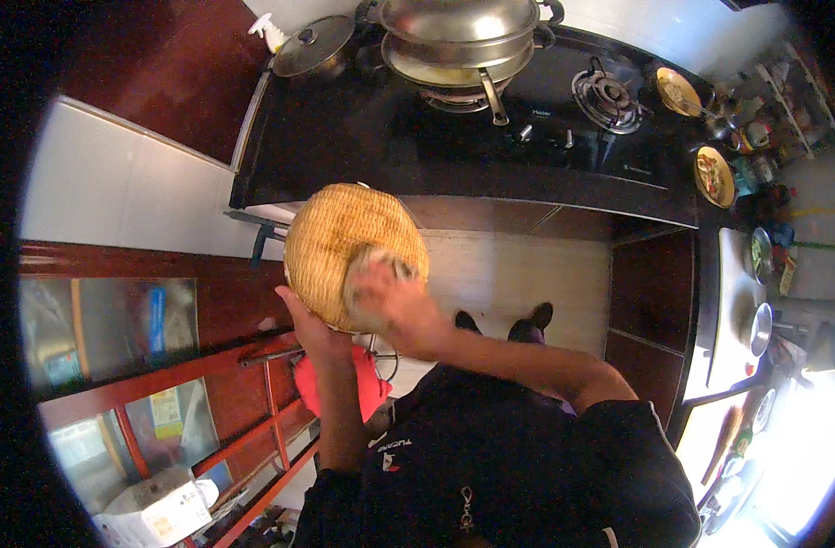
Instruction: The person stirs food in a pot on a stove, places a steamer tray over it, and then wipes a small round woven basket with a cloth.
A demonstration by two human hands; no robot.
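A round woven straw disc [352, 226], perhaps a mat or a lid, is held up before me in front of the stove counter. My left hand [318, 329] supports its lower left edge from below, thumb pointing up beside the rim. Over the disc's lower right part lies my right hand [397, 294], blurred, with its fingers around a greyish, crumpled thing [366, 264] that looks like a cloth or scrubber. It touches or nearly touches the woven surface. The left fingers are hidden behind the disc.
On the black Haier gas hob [445, 151] stands a stacked steel steamer or pan [458, 41]; a lidded pot [314, 51] is beside it. Yellow plates with food [713, 177] are at right, above the sink [729, 308]. A red-framed rack [273, 404] with a red cloth [366, 383] stands at left.
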